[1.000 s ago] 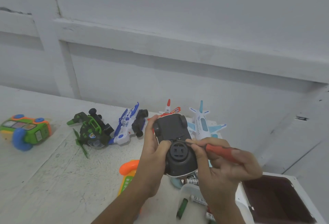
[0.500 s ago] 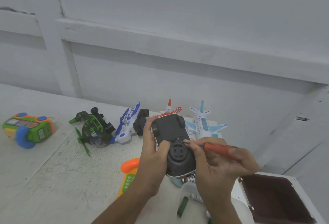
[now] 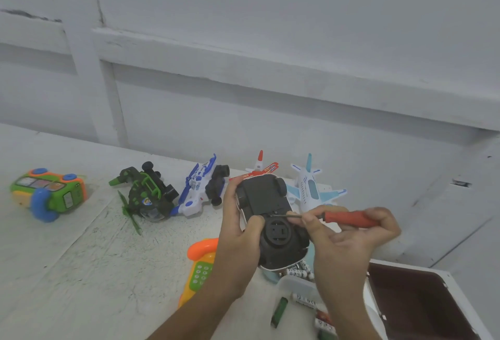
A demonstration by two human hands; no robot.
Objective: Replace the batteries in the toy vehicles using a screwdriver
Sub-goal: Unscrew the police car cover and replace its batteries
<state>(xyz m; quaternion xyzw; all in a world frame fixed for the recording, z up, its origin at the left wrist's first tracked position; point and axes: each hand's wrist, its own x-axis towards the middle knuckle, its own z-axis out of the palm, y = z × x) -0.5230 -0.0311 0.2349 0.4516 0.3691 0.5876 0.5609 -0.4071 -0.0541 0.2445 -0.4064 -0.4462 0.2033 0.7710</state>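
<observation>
Head view: one upturned car (image 3: 266, 219) held in the left hand (image 3: 238, 242) above the table (image 3: 81, 272); right hand (image 3: 349, 234) pinches one red screwdriver (image 3: 349, 218), tip at its underside. Behind lie five toys, two planes (image 3: 311, 191) among them; batteries (image 3: 300, 272) partly hidden below.

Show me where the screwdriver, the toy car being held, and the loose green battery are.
screwdriver (image 3: 350, 218), head view, on its red handle.
toy car (image 3: 261, 197), head view, on its black underside.
green battery (image 3: 279, 312), head view, on the middle of its body.

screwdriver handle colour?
Red handle on the screwdriver, held in the right hand; clearest in the head view.
</observation>
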